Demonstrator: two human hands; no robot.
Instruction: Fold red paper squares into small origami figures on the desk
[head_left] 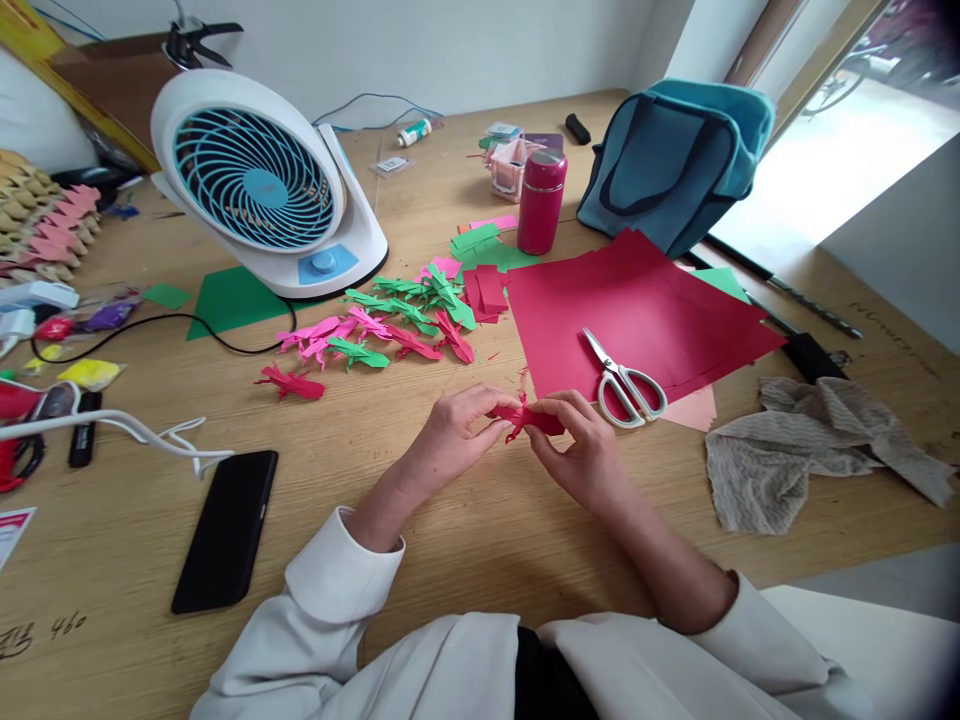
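Between my two hands is a small red folded paper figure [523, 418], with thin leg-like strips sticking out. My left hand [469, 425] pinches its left end between thumb and fingers. On the other end, my right hand [574, 440] has thumb and forefinger closed. White-handled scissors [628, 388] lie partly on the large red paper sheets [637, 305], just right of my right hand. Beyond my hands is a pile of similar folded figures in green [405, 305], pink [319, 335] and red [454, 338]. One red figure [291, 382] sits apart at the left.
A white fan [259, 180] stands at the back left. A red flask [541, 205], a pink basket [508, 172] and a blue bag [660, 170] are at the back. A black phone [225, 530] lies at left, a grey cloth [795, 455] at right.
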